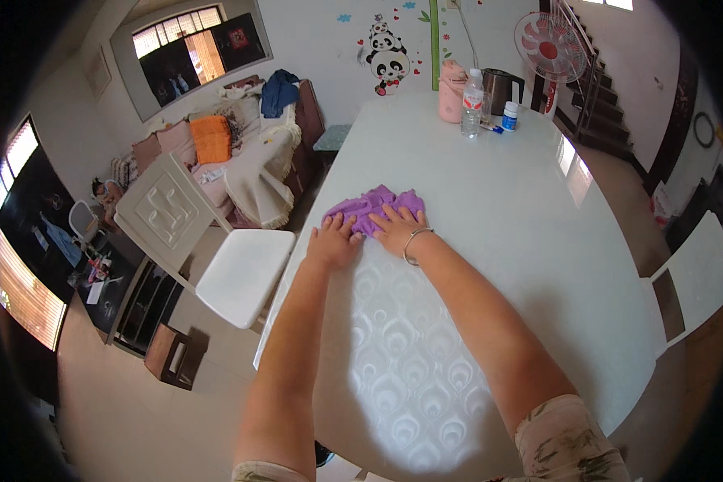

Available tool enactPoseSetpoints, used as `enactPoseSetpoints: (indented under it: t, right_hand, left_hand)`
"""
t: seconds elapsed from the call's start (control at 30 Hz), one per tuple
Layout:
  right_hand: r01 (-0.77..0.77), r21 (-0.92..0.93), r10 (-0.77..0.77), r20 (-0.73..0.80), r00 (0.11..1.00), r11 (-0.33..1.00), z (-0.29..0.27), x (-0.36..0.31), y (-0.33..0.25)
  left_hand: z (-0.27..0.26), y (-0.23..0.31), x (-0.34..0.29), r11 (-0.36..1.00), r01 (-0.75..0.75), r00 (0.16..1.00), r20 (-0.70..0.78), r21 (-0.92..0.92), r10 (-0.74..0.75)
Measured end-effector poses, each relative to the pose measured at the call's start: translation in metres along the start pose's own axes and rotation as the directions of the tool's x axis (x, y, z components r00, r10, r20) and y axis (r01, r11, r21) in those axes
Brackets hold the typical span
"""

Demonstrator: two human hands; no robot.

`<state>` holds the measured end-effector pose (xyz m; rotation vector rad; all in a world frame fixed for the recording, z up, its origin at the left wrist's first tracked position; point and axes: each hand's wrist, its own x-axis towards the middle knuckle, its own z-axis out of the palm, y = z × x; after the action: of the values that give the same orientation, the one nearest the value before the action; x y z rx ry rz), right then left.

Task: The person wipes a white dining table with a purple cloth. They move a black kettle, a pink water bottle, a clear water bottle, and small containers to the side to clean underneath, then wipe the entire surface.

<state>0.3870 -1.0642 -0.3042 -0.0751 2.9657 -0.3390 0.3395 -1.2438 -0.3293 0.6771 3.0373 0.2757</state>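
Note:
A crumpled purple cloth [375, 206] lies on the white table [506, 217], near its left edge. My left hand [335, 243] rests on the cloth's near left side, palm down with the fingers spread. Beside it, my right hand [402, 233] presses on the near right part with its fingers stretched out flat. A silver bangle [410, 248] circles my right wrist. Both arms reach forward over the table, and the cloth's underside is hidden.
A pink flask [451, 92], a clear water bottle [471, 108], a dark kettle [500, 90] and a small blue bottle [510, 118] stand at the table's far end. White chairs [245, 273] flank the table. A fan [549, 50] stands behind it.

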Motion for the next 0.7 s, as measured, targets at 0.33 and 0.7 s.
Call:
enactPoseSetpoints:
  t: [0.33, 0.7]
  right_hand:
    - [0.099, 0.027, -0.1, 0.053, 0.994, 0.995, 0.014, -0.141, 0.037]
    - [-0.185, 0.2, 0.218, -0.155, 0.964, 0.962, 0.009, -0.35, 0.208]
  left_hand:
    - [0.001, 0.068, -0.136, 0.961, -0.256, 0.967, -0.017, -0.1, 0.256]
    - [-0.015, 0.136, -0.301, 0.771, -0.549, 0.825, -0.063, -0.323, 0.561]
